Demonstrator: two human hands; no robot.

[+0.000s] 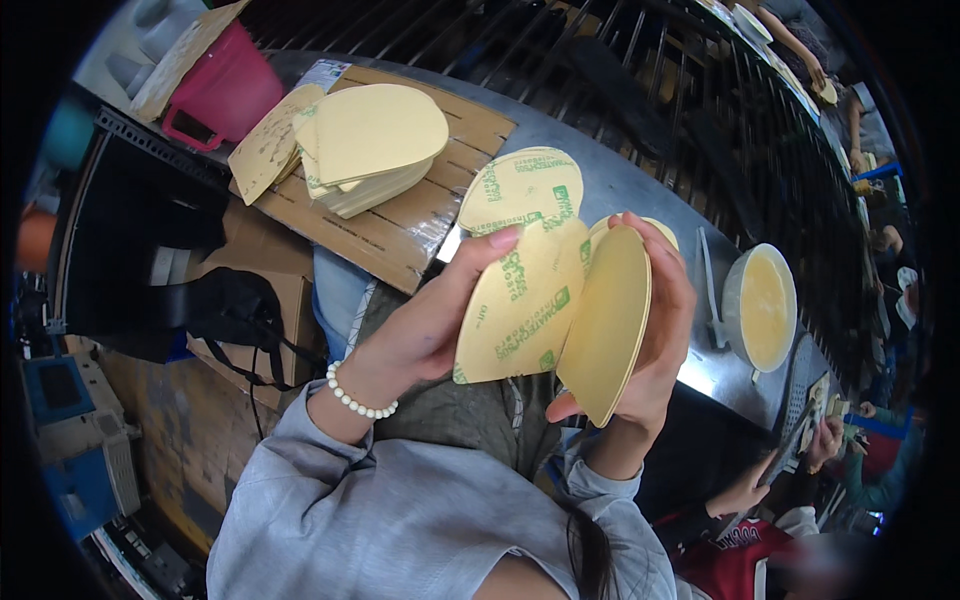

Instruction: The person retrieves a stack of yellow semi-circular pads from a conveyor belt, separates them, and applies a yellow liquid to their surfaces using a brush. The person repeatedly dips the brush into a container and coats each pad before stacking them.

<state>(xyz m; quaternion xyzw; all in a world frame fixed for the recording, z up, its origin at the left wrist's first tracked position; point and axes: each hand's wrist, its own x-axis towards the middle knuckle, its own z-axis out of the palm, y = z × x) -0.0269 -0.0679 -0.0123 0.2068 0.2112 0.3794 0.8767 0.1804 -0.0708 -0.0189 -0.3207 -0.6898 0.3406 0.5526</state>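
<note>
My left hand [440, 310] grips a cream board piece [525, 310] with green print, its thumb along the upper edge. Facing it, a few plain cream board pieces [612, 325] are held in my right hand [660, 340], whose fingers wrap their far side. The two sets stand apart at the top and meet at the bottom like an opened book. Beyond my hands, on the metal table, lie more printed cream board pieces [525, 185]. A thick stack of cream board pieces [380, 130] rests on corrugated cardboard [470, 130] at the upper left.
At right stands a white bowl [738, 320] of pale yellow paste, beside a thin white-handled tool [708, 285]. A pink bin [230, 85] is at the upper left. Dark metal bars [450, 40] run behind the metal table [670, 195]. Co-workers' hands [745, 490] work at right.
</note>
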